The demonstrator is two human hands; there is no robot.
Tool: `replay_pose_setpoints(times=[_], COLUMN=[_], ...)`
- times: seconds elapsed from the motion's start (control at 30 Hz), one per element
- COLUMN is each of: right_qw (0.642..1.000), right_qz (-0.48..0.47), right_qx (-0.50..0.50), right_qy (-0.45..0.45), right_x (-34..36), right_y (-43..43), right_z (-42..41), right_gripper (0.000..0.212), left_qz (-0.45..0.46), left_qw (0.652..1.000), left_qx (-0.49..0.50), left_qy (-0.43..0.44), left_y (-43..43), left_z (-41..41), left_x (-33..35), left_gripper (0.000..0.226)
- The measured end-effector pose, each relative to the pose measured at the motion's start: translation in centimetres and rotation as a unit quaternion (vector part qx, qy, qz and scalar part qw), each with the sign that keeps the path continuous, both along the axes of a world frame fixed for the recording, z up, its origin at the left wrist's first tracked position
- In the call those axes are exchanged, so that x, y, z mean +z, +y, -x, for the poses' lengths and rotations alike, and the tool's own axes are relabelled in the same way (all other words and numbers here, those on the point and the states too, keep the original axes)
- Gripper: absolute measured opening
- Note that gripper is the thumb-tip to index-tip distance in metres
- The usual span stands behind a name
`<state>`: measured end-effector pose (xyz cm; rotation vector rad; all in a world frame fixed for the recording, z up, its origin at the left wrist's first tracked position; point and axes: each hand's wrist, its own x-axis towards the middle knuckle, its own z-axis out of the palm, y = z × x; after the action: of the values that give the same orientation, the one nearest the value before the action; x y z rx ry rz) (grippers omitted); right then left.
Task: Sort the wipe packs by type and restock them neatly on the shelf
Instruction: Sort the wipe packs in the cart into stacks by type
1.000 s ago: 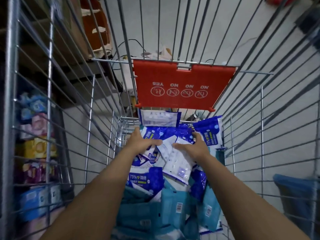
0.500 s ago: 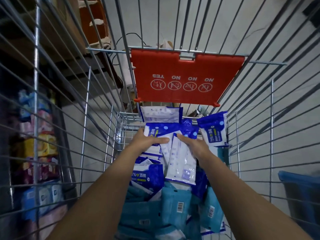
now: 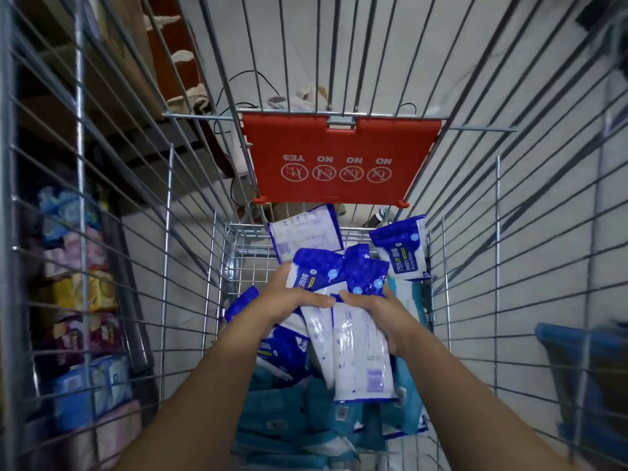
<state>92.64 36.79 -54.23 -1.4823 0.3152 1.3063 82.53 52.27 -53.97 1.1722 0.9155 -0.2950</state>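
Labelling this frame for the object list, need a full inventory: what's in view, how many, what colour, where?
shopping cart: one, silver wire, encloses the view
seat flap: one, red, far end of the cart, printed YES and NO
held wipe packs: at least three, dark blue fronts and white backs, bunched above the pile
loose dark blue packs: several (overlap hides the count), far end and left of the pile
teal packs: several, near end of the cart bottom
shelf goods: many, mixed colours, outside the cart on the left
bin: one, blue, outside on the right
cable: black, on the floor beyond the cart
left hand: grips the held bunch
right hand: grips the held bunch
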Motion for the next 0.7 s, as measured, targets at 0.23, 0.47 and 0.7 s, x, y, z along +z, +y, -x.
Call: replay_pose_setpoints(times=[0.23,0.47,0.7], right_qw=[0.997,0.929,0.841], right_qz=[-0.038,0.086,0.286], right_qx=[0.043,0.358,0.383], right_qy=[0.048,-0.034,-0.253], right_x=[2.8,0.1,0.4], right_y=[-4.1,-8.0,-7.0], right_z=[4.5,9.0,9.1], right_gripper=[0.023,0.054,0.071], left_qz=[-0.044,-0.221,-0.329], left_qw=[0.993,0.844,0.831], left_qx=[-0.052,-0.413,-0.381], left_qy=[0.093,0.26,0.238], left_y=[-3.5,-6.0,-5.5], left_z=[6.1,8.2,5.7], left_x=[1.6,3.4,3.4], left_gripper=[0.085,0.095,0.063])
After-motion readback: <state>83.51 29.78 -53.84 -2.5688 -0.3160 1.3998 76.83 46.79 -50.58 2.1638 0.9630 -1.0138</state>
